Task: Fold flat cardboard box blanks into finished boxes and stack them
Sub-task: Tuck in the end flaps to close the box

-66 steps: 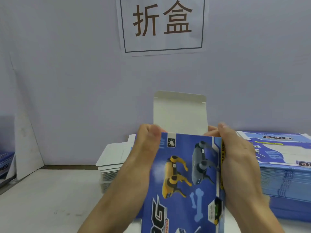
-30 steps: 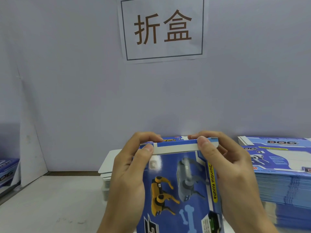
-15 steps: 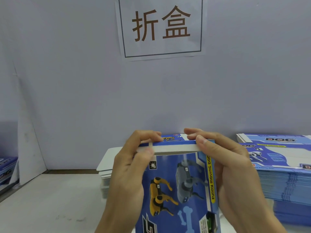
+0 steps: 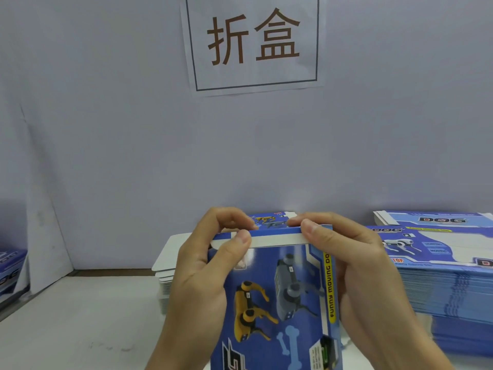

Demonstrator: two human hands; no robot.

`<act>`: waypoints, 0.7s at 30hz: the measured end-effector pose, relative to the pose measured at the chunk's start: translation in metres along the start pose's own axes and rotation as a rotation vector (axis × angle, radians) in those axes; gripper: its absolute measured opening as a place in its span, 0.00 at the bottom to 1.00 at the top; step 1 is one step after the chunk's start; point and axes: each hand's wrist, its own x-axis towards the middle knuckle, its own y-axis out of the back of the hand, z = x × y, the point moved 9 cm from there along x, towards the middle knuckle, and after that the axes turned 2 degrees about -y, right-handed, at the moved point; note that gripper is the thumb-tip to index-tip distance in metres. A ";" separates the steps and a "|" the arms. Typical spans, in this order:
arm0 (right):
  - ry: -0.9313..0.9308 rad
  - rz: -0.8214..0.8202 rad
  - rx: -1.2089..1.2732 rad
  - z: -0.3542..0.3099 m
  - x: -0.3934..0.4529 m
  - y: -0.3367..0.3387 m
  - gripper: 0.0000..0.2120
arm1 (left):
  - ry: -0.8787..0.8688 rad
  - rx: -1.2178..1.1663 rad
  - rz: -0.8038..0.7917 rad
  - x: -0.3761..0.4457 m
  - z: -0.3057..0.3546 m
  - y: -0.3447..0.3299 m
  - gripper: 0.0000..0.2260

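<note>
Holding a blue box [image 4: 277, 295] upright at lower centre of the head view, both hands at its top flap [image 4: 274, 237]

Left hand [image 4: 205, 273] grasps the box's left side, thumb pressed on the flap's white edge, fingers curled over the top; right hand [image 4: 354, 265] grasps the right side, thumb on the flap's right corner, fingers hooked over it. Just behind the box, a pile of white-faced blanks [image 4: 165, 273] lies on the table [image 4: 74, 321]. At right of the frame sits a tall stack of blue printed blanks [image 4: 448, 279]. A paper sign [image 4: 253, 41] hangs at upper centre
</note>
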 end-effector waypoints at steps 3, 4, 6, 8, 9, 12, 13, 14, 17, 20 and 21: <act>-0.030 -0.026 0.031 0.000 0.000 -0.002 0.12 | 0.034 -0.047 0.022 -0.001 0.000 0.000 0.11; -0.035 -0.033 0.035 0.000 -0.001 -0.003 0.12 | 0.032 -0.062 0.025 0.000 0.001 0.000 0.10; -0.043 -0.041 0.050 0.002 -0.001 -0.006 0.12 | 0.020 -0.060 0.035 0.002 0.003 0.002 0.09; -0.048 -0.043 0.062 0.002 -0.002 -0.007 0.11 | 0.016 -0.051 0.031 0.002 0.004 0.002 0.11; -0.045 -0.038 0.060 0.002 -0.003 -0.006 0.10 | 0.014 -0.051 0.025 0.002 0.004 0.001 0.11; -0.005 -0.019 0.053 0.000 -0.001 -0.003 0.08 | 0.015 -0.038 0.011 0.001 0.003 -0.001 0.11; 0.014 -0.010 0.046 0.000 -0.001 -0.002 0.08 | 0.017 -0.038 0.013 0.001 0.003 -0.001 0.11; 0.034 -0.004 0.042 -0.001 0.000 -0.001 0.08 | 0.021 -0.044 0.016 0.002 0.003 -0.001 0.11; 0.080 -0.011 0.050 -0.003 -0.001 -0.002 0.07 | 0.051 -0.072 0.023 0.002 0.003 -0.002 0.11; 0.081 -0.009 0.061 0.000 -0.001 -0.003 0.07 | 0.044 -0.050 0.018 0.002 0.007 -0.003 0.10; 0.090 0.006 0.059 0.001 -0.001 -0.001 0.07 | 0.034 -0.044 0.018 0.002 0.007 -0.003 0.09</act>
